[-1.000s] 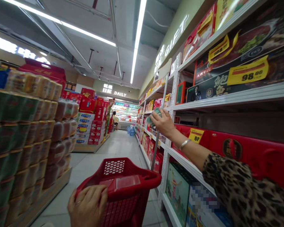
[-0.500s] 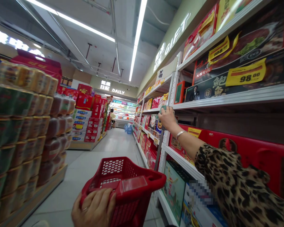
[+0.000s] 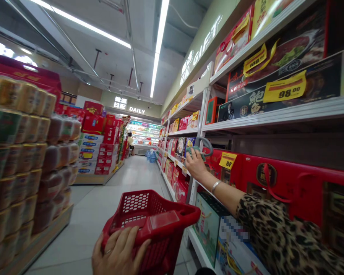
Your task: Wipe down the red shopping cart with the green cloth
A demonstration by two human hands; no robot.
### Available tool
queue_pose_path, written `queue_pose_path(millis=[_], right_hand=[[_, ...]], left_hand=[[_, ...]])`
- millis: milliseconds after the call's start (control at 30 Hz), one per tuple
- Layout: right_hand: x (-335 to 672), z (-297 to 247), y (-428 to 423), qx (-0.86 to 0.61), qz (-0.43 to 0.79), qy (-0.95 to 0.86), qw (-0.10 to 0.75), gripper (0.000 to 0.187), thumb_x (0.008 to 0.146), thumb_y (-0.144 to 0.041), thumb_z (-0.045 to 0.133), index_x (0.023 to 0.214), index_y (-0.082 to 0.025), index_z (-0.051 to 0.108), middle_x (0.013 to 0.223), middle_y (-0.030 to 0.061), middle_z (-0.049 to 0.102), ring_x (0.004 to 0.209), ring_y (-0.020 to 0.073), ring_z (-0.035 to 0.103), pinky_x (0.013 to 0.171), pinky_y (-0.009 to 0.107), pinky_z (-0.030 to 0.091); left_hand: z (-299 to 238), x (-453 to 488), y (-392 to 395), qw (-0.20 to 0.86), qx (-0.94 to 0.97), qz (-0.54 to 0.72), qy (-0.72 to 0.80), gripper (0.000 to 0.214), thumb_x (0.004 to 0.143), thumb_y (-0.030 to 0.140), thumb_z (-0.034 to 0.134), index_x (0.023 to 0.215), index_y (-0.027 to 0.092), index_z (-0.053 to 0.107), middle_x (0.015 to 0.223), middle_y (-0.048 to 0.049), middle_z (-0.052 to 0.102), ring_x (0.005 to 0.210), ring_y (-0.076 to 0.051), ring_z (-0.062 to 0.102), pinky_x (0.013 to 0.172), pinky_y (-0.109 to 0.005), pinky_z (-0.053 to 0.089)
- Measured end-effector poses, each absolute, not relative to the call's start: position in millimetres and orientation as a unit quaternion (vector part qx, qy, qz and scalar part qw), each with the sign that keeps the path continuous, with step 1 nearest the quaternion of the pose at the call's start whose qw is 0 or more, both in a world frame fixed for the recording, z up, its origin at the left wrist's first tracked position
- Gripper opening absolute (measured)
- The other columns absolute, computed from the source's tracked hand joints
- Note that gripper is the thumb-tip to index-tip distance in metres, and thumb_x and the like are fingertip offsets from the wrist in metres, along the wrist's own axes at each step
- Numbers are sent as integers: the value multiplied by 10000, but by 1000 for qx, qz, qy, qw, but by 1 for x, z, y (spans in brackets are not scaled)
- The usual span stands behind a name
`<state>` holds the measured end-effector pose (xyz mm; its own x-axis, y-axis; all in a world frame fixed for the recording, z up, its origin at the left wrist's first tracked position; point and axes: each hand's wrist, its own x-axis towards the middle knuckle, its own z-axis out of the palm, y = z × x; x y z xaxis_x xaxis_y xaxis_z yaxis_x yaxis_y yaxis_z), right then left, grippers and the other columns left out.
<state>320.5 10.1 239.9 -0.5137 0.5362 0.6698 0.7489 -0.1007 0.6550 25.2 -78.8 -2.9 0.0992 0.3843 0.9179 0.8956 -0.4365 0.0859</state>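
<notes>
A red plastic shopping basket (image 3: 172, 217) with perforated walls stands in front of me. My left hand (image 3: 122, 248), wearing a ring, is curled over its near rim. Farther forward, beside the shelf upright, my right hand (image 3: 197, 162) is closed on a grey-green cloth (image 3: 195, 151). The cloth lies against a grey loop handle (image 3: 208, 146); the fingertips are partly hidden behind the cloth. A silver bangle and a leopard-print sleeve show on my right arm. Nothing can be seen in the visible part of the basket.
White shelving (image 3: 275, 114) with boxed goods and yellow price tags runs along the right, close to my right arm. At left, shrink-wrapped cans (image 3: 23, 152) are stacked on a low platform. Tiled aisle floor (image 3: 126, 172) leads to a lit display cooler (image 3: 145, 133).
My right hand has moved down with the cloth, and the grey loop handle now shows beside it. My left hand stays on the basket rim. The view has turned slightly right.
</notes>
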Motion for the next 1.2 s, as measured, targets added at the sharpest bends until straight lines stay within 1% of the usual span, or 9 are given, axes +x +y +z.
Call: queue_pose_path(millis=[100, 233, 433, 600, 667, 733, 900, 1067, 1200], right_hand=[[319, 230, 6, -510, -518, -684, 61, 350, 990, -108, 500, 1243, -86, 742, 1360, 241, 663, 1332, 393, 567, 1102, 600, 408], [323, 209, -6, -542, -475, -692, 45, 355, 1018, -129, 464, 1232, -132, 747, 1274, 227, 703, 1220, 374, 617, 937, 549, 495], [333, 167, -21, -535, -405, -741, 14, 258, 1007, -154, 540, 1114, -213, 766, 1284, 146, 706, 1218, 311, 588, 925, 459, 477], [336, 159, -24, -528, -368, -765, 8, 203, 992, -196, 615, 1077, -295, 771, 1168, 62, 755, 994, 222, 650, 815, 347, 481], [337, 175, -22, -520, -384, -762, 28, 258, 1014, -195, 571, 1174, -297, 747, 1290, 80, 719, 1056, 234, 642, 844, 364, 480], [338, 200, -19, -490, -434, -753, 65, 317, 1030, -172, 519, 1260, -270, 713, 1422, 111, 651, 1229, 277, 586, 940, 416, 464], [341, 252, -2, -445, -542, -698, 147, 338, 1034, -145, 486, 1291, -224, 692, 1451, 134, 637, 1345, 317, 536, 1066, 515, 392], [348, 234, 13, -449, -550, -692, 133, 319, 1018, -118, 487, 1213, -189, 729, 1417, 130, 664, 1362, 302, 545, 1154, 541, 320], [360, 197, 11, -488, -498, -711, 94, 331, 1011, -124, 500, 1229, -215, 731, 1418, 113, 667, 1395, 292, 520, 1141, 519, 332]], left_hand=[[-6, 26, -74, 299, -697, -485, -435, 335, 940, 475, 548, 1109, 282, 763, 1143, -60, 778, 1105, -313, 617, 1160, -572, 235], [-9, 23, -67, 328, -693, -486, -420, 373, 916, 521, 592, 1142, 269, 749, 1123, -61, 786, 1059, -311, 634, 1141, -561, 255], [-6, 22, -61, 349, -677, -492, -422, 411, 907, 533, 608, 1146, 229, 747, 1090, -97, 780, 1042, -320, 631, 1101, -554, 298], [-3, 25, -58, 362, -667, -492, -427, 418, 898, 547, 606, 1129, 228, 747, 1064, -103, 776, 1030, -322, 620, 1078, -548, 319], [-1, 25, -59, 371, -662, -492, -426, 409, 904, 546, 595, 1116, 229, 745, 1042, -101, 777, 1021, -319, 617, 1080, -547, 316], [3, 25, -61, 380, -659, -493, -423, 397, 910, 539, 592, 1105, 226, 738, 1027, -99, 779, 1007, -312, 617, 1083, -544, 310], [15, 28, -72, 394, -650, -504, -411, 392, 917, 513, 610, 1083, 176, 718, 994, -120, 774, 957, -301, 624, 1069, -534, 321], [23, 31, -79, 402, -644, -511, -404, 384, 944, 504, 574, 1063, 164, 708, 944, -124, 765, 926, -300, 626, 1039, -528, 335], [23, 30, -77, 404, -641, -515, -402, 363, 951, 493, 568, 1060, 176, 707, 951, -116, 765, 935, -293, 624, 1048, -518, 334]])
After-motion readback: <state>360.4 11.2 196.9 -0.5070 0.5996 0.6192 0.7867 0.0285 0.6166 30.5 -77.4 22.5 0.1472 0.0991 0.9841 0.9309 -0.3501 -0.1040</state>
